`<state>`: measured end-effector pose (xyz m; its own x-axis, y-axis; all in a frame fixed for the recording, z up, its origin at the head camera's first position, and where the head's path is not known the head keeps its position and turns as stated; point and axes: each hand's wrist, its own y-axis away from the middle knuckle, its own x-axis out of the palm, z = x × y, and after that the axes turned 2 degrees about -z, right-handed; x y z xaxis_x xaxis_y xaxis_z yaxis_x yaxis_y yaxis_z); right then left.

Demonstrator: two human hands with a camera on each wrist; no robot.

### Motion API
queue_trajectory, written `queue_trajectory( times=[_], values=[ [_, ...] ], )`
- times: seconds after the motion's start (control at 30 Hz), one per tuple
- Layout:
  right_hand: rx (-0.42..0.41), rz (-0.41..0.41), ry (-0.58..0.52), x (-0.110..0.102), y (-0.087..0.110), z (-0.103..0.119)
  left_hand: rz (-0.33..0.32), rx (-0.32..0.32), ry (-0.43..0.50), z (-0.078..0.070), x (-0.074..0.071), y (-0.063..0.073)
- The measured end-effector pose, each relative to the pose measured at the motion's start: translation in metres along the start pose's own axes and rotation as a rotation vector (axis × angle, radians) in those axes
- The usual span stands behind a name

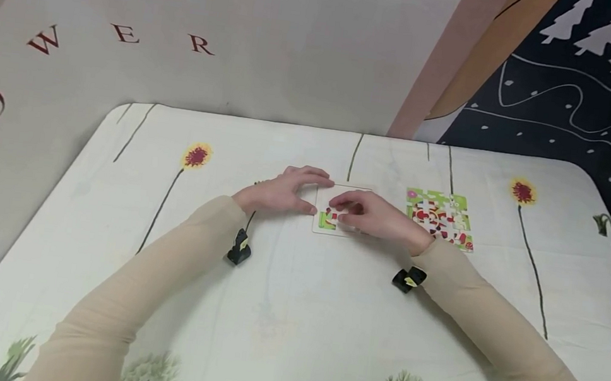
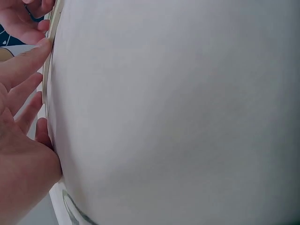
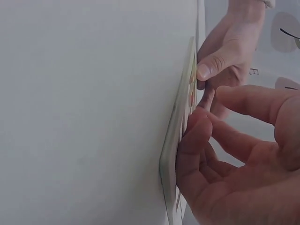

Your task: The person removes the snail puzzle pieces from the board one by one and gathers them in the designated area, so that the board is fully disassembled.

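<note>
A shallow white puzzle tray (image 1: pixel 324 196) lies flat on the table, with a few green and red jigsaw pieces (image 1: pixel 327 220) at its lower left. My left hand (image 1: pixel 285 192) rests at the tray's left side, thumb on the edge and fingers stretched toward the top corner. Over the tray, my right hand (image 1: pixel 376 217) has its fingers bent, hiding much of the right part. In the right wrist view its fingertips (image 3: pixel 197 129) touch the tray's surface, and no piece shows between them. The left wrist view shows the tray's edge (image 2: pixel 50 65) beside the left fingers.
Right of the tray, partly behind my right wrist, lies a green and red jigsaw picture (image 1: pixel 440 214) made of several pieces. A white flower-printed cloth (image 1: pixel 301 317) covers the table. Printed curtains (image 1: pixel 299 56) hang behind its far edge.
</note>
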<state>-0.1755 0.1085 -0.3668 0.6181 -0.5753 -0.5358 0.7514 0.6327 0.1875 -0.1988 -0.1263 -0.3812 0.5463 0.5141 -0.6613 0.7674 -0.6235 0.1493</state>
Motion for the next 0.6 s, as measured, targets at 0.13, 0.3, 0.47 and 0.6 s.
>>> queue_trajectory(
  times=[0.13, 0.3, 0.47, 0.6],
  values=[
    [-0.017, 0.003, 0.004, 0.0017, -0.0012, 0.0012, 0.003, 0.001, 0.001, 0.0005, 0.0, -0.0004],
    [-0.05, -0.009, -0.007, 0.0025, -0.0005, 0.0016, 0.008, -0.005, 0.01, 0.0, -0.001, 0.0002],
    [-0.04, -0.025, -0.012, 0.003, -0.0005, 0.0004, 0.012, -0.014, 0.028, -0.0009, -0.0025, -0.0001],
    [-0.037, -0.027, -0.029, 0.0025, -0.001, -0.0001, 0.015, -0.021, 0.024, -0.0005, -0.0031, -0.0005]
  ],
)
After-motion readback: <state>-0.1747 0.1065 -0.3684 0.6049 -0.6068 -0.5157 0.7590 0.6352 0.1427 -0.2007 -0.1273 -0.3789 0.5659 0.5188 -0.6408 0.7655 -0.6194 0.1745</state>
